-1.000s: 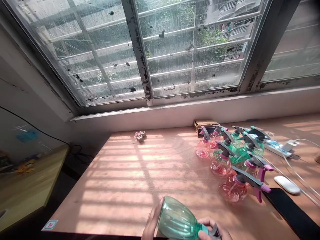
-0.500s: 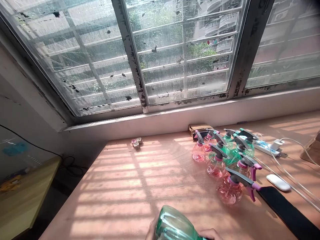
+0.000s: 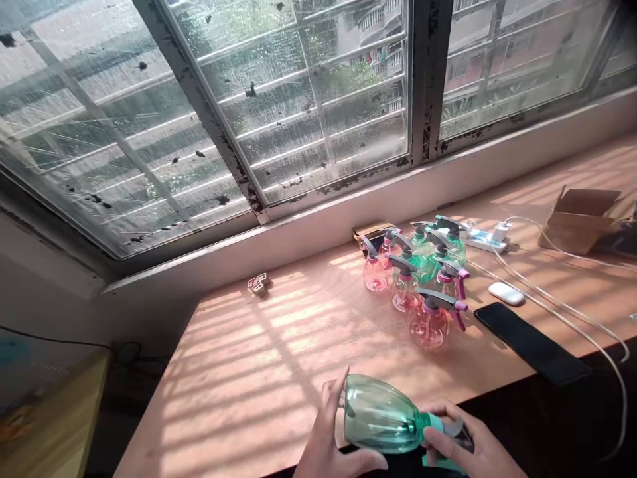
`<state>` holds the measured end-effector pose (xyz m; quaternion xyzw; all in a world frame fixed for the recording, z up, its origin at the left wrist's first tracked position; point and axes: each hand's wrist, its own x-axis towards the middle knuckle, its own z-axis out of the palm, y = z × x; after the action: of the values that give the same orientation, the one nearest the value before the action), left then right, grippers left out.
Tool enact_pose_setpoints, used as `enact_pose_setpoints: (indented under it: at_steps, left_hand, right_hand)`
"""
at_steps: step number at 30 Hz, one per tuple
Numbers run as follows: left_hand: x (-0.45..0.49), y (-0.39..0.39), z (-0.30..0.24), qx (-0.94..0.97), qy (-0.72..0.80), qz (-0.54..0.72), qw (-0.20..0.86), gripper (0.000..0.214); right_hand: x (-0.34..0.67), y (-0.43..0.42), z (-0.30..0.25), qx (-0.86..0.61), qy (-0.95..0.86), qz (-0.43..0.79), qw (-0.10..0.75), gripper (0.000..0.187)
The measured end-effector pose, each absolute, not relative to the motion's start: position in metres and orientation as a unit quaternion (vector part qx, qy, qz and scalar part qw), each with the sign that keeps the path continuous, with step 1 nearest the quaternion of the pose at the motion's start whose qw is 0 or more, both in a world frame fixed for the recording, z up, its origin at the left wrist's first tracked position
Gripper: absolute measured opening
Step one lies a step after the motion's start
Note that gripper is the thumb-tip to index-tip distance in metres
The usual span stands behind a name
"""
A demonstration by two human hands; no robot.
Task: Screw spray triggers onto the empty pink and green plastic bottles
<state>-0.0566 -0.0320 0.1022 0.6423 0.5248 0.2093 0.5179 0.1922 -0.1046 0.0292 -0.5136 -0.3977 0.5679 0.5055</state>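
Observation:
I hold a clear green spray bottle (image 3: 381, 415) on its side above the near edge of the wooden table (image 3: 259, 358), its base pointing away from me. My left hand (image 3: 328, 431) cups the bottle's round body, fingers wrapped along its left side. My right hand (image 3: 468, 445) grips the neck and the grey and teal trigger head (image 3: 450, 431). To the far right on the table stands a cluster of several pink and green spray bottles (image 3: 418, 279) with grey trigger heads.
A black phone (image 3: 527, 342) lies flat right of the cluster, with a white mouse (image 3: 506, 293), a power strip (image 3: 485, 237) and white cables behind it. A cardboard box (image 3: 580, 209) sits far right. Small cubes (image 3: 259, 283) lie near the windowsill. A yellow table (image 3: 54, 425) stands lower left.
The view has swung up and to the right, showing more of the table's right side. The green bottle and both hands are now fuller in view, still held the same way.

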Motion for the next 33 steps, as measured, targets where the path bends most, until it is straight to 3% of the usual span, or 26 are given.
enact_pose_setpoints:
  at_steps: [3, 7, 14, 20, 23, 29, 33]
  left_hand:
    - [-0.037, -0.028, 0.123, 0.640, 0.504, 0.189, 0.549, 0.105]
    - [-0.017, -0.023, 0.140, 0.675, 0.466, 0.158, 0.550, 0.073]
    - [0.014, -0.008, 0.150, 0.724, 0.435, 0.102, 0.525, 0.093]
    - [0.049, 0.000, 0.155, 0.724, 0.402, 0.042, 0.560, 0.053]
    - [0.059, 0.007, 0.154, 0.734, 0.393, 0.007, 0.554, 0.058]
    - [0.080, 0.023, 0.160, 0.755, 0.323, -0.041, 0.569, 0.062]
    - [0.096, 0.031, 0.163, 0.785, 0.274, -0.036, 0.555, 0.092]
  right_hand:
    - [0.209, -0.118, 0.030, -0.571, -0.490, 0.461, 0.470, 0.032]
    - [0.221, -0.136, 0.035, -0.610, -0.497, 0.366, 0.497, 0.033]
    - [0.234, -0.153, 0.034, -0.617, -0.401, 0.394, 0.551, 0.036]
    - [0.245, -0.162, 0.006, -0.682, -0.418, 0.205, 0.564, 0.042]
    - [0.246, -0.168, 0.002, -0.684, -0.431, 0.157, 0.568, 0.040]
    - [0.252, -0.173, 0.012, -0.685, -0.316, 0.281, 0.593, 0.043]
    - [0.262, -0.171, 0.017, -0.614, -0.213, 0.370, 0.664, 0.042]
